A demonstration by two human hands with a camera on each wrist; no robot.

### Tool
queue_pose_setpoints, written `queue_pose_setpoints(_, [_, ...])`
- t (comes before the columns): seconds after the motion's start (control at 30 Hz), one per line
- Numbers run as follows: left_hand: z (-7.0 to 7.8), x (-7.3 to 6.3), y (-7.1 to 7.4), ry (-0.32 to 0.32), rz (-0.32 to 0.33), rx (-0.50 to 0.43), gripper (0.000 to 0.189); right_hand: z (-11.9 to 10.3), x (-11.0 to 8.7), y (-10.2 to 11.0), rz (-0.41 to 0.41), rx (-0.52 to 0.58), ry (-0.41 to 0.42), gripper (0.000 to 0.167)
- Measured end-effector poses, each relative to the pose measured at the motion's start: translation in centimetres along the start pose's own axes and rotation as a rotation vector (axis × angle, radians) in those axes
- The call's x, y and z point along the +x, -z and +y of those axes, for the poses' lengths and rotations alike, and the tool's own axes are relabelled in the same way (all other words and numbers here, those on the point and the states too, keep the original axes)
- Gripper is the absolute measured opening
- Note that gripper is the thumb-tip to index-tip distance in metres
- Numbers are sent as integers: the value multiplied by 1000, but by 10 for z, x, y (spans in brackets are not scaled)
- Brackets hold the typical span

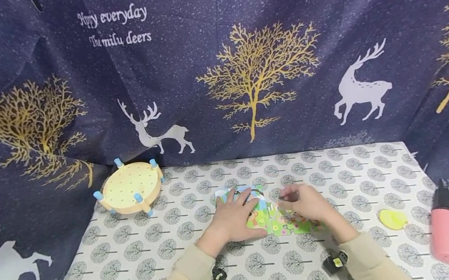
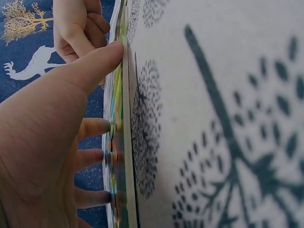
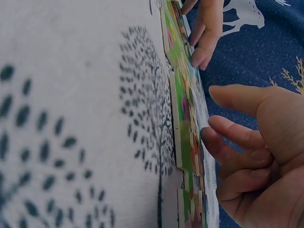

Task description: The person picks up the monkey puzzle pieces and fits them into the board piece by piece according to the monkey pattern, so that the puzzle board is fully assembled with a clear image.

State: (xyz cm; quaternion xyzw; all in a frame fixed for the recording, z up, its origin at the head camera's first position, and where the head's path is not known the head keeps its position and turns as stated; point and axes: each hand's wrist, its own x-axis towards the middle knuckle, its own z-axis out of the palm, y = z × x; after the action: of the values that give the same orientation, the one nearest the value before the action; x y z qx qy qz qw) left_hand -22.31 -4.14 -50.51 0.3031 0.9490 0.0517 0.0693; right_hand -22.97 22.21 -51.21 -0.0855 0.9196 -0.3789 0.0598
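A colourful jigsaw puzzle (image 1: 261,219) with a green and blue picture lies on the cloth, partly hidden under my left hand (image 1: 233,220). That hand rests on it with its fingers spread, and in the left wrist view its thumb (image 2: 107,54) touches the edge. Directly to the right are green and pink jigsaw pieces (image 1: 282,226), joined or lying close together. Over these hovers my right hand (image 1: 307,204), fingers loosely bent. The right wrist view shows no piece between its thumb (image 3: 232,96) and fingers, which are apart from the puzzle pieces (image 3: 183,114).
A round pale-yellow board with blue-tipped pegs (image 1: 131,187) stands at the back left. To the right lie a yellow disc-like object (image 1: 392,219) and a pink pump-like bottle with a black nozzle (image 1: 444,233). Behind the table hangs a dark blue curtain (image 1: 179,69).
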Motion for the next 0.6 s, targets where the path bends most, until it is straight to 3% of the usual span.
queue_pose_setpoints(0.3, [0,0,0,17,-9,-4,97,-4,-1,-3,-32,-82,40,51])
queue_pose_setpoints(0.6, [-1,2,-1,8,-4,3,94,-5,0,-5,-52,-107,35,48])
